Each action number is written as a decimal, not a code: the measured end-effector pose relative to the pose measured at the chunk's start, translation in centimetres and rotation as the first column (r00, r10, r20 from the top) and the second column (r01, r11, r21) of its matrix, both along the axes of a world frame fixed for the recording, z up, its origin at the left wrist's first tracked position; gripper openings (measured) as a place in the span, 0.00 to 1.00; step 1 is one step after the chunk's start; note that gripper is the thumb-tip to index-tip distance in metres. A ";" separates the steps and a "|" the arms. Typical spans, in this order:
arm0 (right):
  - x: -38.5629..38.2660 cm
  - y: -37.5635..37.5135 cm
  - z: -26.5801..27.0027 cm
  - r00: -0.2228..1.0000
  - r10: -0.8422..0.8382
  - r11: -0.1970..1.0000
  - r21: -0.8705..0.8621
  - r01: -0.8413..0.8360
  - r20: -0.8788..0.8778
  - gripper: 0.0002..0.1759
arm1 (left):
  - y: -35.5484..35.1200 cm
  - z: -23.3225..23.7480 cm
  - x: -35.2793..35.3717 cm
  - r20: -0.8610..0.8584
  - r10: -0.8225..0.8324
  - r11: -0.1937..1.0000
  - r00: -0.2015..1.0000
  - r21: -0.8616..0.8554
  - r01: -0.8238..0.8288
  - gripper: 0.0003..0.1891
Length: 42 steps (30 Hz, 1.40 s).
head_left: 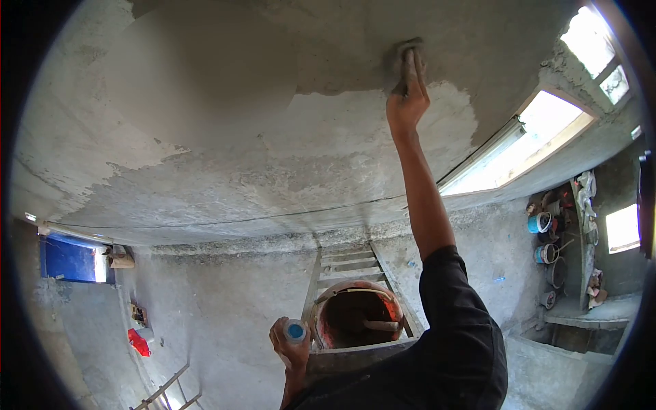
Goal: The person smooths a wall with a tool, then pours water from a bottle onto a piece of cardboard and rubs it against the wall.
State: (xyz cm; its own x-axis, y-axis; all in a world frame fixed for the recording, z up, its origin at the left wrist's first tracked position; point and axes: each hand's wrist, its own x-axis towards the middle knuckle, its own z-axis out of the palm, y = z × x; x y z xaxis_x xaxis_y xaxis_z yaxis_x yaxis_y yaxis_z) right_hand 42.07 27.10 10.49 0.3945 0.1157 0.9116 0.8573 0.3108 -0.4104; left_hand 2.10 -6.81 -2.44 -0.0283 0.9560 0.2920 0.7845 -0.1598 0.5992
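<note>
My right hand (408, 96) reaches up to the grey plastered wall (342, 147), its fingers closed over a small grey sponge-like pad (408, 44) pressed against the darker, wet-looking surface. Down low, my left hand (291, 350) is wrapped round a clear plastic bottle (295, 332) with blue showing at its top. Just right of that hand is a reddish bucket (328, 342), dark inside, with a pale rod-shaped handle (380, 326) lying across its opening. The bucket is at the top of a ladder (345, 263).
A bright window opening (547, 130) cuts into the wall at right. Several buckets (539, 222) stand by a shelf (583, 239) at far right. Below left are a red object (139, 342), a second ladder (164, 389) and a blue door (68, 257).
</note>
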 end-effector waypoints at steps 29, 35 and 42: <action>3.8 -1.5 -2.6 0.970 -0.236 0.970 -0.045 0.239 0.057 0.38 | -0.1 0.0 0.1 0.020 -0.006 1.000 1.000 -0.010 0.006 0.29; 6.7 0.6 0.7 0.874 -0.115 0.977 -0.105 0.185 0.471 0.44 | -0.2 -0.5 -0.1 -0.001 -0.005 1.000 1.000 -0.006 0.005 0.30; 9.6 -2.6 -5.0 0.938 -0.346 0.935 -0.078 0.346 0.007 0.36 | -0.2 -0.9 0.1 0.001 0.023 1.000 1.000 0.003 -0.023 0.30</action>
State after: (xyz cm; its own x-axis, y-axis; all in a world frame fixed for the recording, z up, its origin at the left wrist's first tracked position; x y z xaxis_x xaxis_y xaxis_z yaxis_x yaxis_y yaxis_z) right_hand 51.65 24.47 5.52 0.4290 0.0407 0.9024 0.9031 -0.0375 -0.4277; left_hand 2.20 -7.02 -3.33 -0.0509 0.9541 0.2951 0.7875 -0.1434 0.5995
